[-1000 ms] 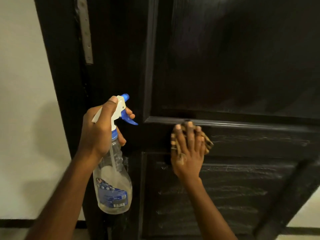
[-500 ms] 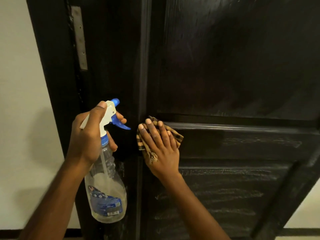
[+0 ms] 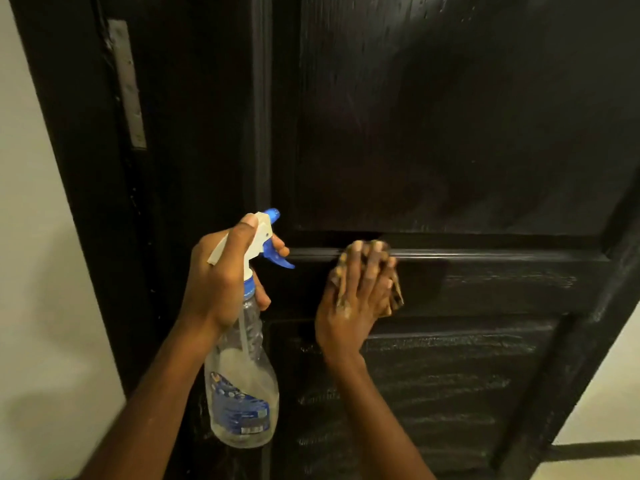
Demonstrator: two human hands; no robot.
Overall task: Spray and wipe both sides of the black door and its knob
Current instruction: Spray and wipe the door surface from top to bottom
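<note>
Door [image 3: 450, 133], black, panelled, fills most of my view, standing ajar with pale wall at its left and pale floor past its lower right edge. Its upper panel looks dark and evenly clean; the lower panel and the cross rail carry pale horizontal streaks of wet spray. No knob shows in this view.

Hinge plate [image 3: 130, 84], metal, sits on the frame at upper left.

Spray bottle [image 3: 242, 386], clear plastic with a blue label, white head and blue trigger, about a third full, hangs upright just left of the rail. My left hand [image 3: 221, 275] has its fingers clamped round the neck, thumb over the head, one fingertip on the trigger; I judge it is not being squeezed.

Right hand [image 3: 353, 306] lies flat on the rail, fingers together and pressing down on the cloth.

Cloth [image 3: 393, 301], brown and tan check, folded small, is mostly hidden under that hand.

Change noted: half a second ago the cloth was at the rail's left end by the stile; it has now swept rightward along the moulding. I read this as a back-and-forth wipe of the rail, with the streaked lower panel, the knob and the far side not yet done.
</note>
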